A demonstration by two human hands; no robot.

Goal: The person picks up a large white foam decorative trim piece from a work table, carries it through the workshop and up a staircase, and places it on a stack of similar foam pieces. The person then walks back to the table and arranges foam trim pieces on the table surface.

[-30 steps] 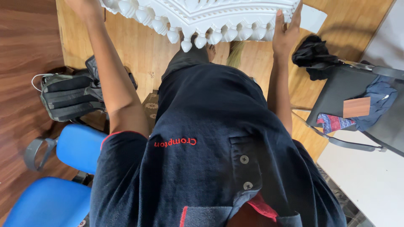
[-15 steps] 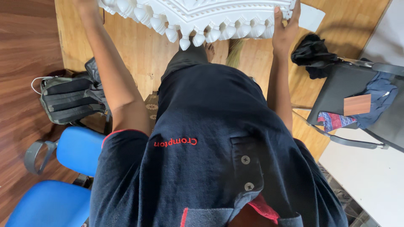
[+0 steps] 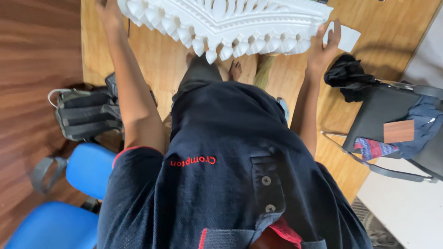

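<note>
I look straight down my dark polo shirt. A large white ornate moulded piece (image 3: 230, 23) with a scalloped, drop-shaped edge is held out in front of me at arm's length. My left hand (image 3: 108, 13) grips its left end near the top of the view. On the piece's right end, my right hand (image 3: 323, 44) presses with fingers spread along the edge. My bare feet (image 3: 230, 69) show below the piece on a light wooden board floor.
A grey backpack (image 3: 85, 113) lies at the left. Blue chair seats (image 3: 90, 168) stand at lower left. A black chair (image 3: 392, 115) with cloth and a small brown block is at right, with dark cloth (image 3: 346, 76) and a white sheet (image 3: 344, 37) near it.
The white moulded piece and both hands sit slightly lower and closer in view than a second ago; the grip looks the same.
</note>
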